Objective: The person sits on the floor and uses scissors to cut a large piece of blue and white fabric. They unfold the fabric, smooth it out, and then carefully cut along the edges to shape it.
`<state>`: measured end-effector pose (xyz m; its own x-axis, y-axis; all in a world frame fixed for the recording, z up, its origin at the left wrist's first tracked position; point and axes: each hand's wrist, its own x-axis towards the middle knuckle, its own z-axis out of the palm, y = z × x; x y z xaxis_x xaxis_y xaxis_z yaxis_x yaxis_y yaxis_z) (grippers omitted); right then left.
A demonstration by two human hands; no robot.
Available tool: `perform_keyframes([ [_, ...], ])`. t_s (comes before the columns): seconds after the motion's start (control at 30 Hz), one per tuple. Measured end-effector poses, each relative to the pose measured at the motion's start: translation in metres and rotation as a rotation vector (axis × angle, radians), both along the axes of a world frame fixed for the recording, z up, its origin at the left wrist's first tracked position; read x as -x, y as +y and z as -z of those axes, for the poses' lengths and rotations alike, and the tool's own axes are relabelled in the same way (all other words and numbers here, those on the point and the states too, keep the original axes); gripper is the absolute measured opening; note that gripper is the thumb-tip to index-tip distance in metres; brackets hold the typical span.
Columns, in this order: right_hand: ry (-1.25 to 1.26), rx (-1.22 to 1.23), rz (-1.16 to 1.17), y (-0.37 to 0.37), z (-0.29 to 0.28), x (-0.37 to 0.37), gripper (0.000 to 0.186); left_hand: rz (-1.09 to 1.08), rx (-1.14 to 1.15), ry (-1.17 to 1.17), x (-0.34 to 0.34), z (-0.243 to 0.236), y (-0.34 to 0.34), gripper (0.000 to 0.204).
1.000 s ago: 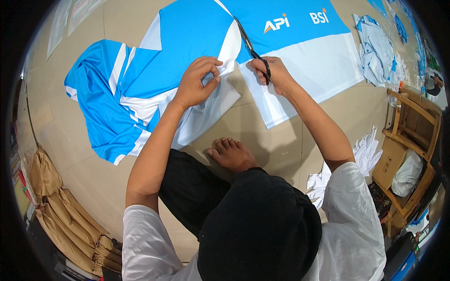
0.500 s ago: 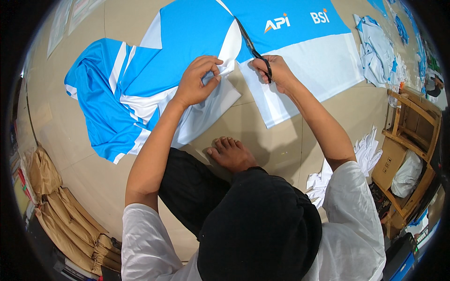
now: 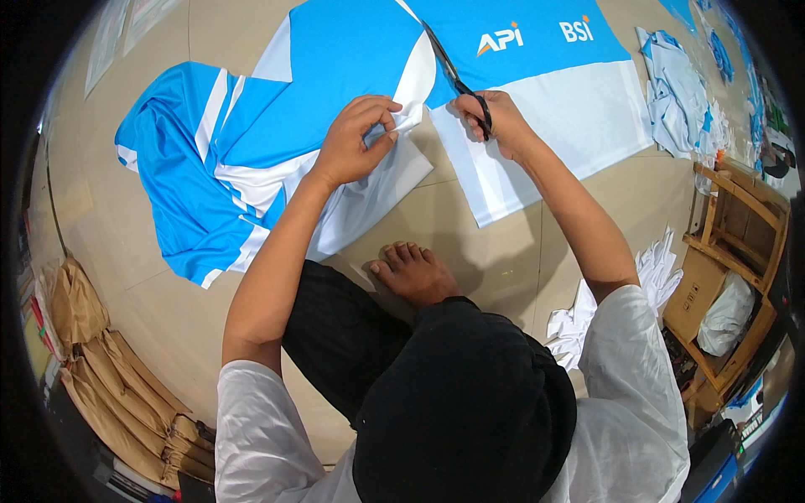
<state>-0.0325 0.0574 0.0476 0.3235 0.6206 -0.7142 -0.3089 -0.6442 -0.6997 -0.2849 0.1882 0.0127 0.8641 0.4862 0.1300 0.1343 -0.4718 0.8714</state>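
Observation:
Blue fabric with white parts (image 3: 352,75) is spread over the tiled floor, its left portion bunched in folds. My left hand (image 3: 359,141) pinches the white edge of this cloth beside a cut gap. In my right hand (image 3: 495,121) are black-handled scissors (image 3: 449,65), fingers through the loops, blades pointing away from me at the far end of the gap. To the right of the blades lies a flat blue panel (image 3: 537,46) with printed logos; its pale underside border (image 3: 553,126) faces up along the near edge.
My bare foot (image 3: 415,275) rests on the floor just nearer than the cloth. White scraps (image 3: 570,323) lie by my right elbow. Pale blue fabric (image 3: 675,92) is heaped at the far right, above a wooden frame (image 3: 742,197) and a cardboard box (image 3: 696,289). Brown wrapped material (image 3: 126,386) stands at left.
The scissors and my right hand have shifted slightly up and right. My left hand still pinches the cloth in nearly the same spot.

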Motion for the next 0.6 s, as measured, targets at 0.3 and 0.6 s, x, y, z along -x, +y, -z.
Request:
perform_keyframes([
  [0.3,0.018,0.001,-0.012,0.009,-0.001,-0.006,0.022,-0.003,0.023,-0.006,0.000,0.000,0.000,0.014],
  [0.6,-0.047,0.021,-0.082,0.009,0.003,-0.013,0.030,0.000,0.008,0.006,0.000,-0.002,0.001,0.014],
])
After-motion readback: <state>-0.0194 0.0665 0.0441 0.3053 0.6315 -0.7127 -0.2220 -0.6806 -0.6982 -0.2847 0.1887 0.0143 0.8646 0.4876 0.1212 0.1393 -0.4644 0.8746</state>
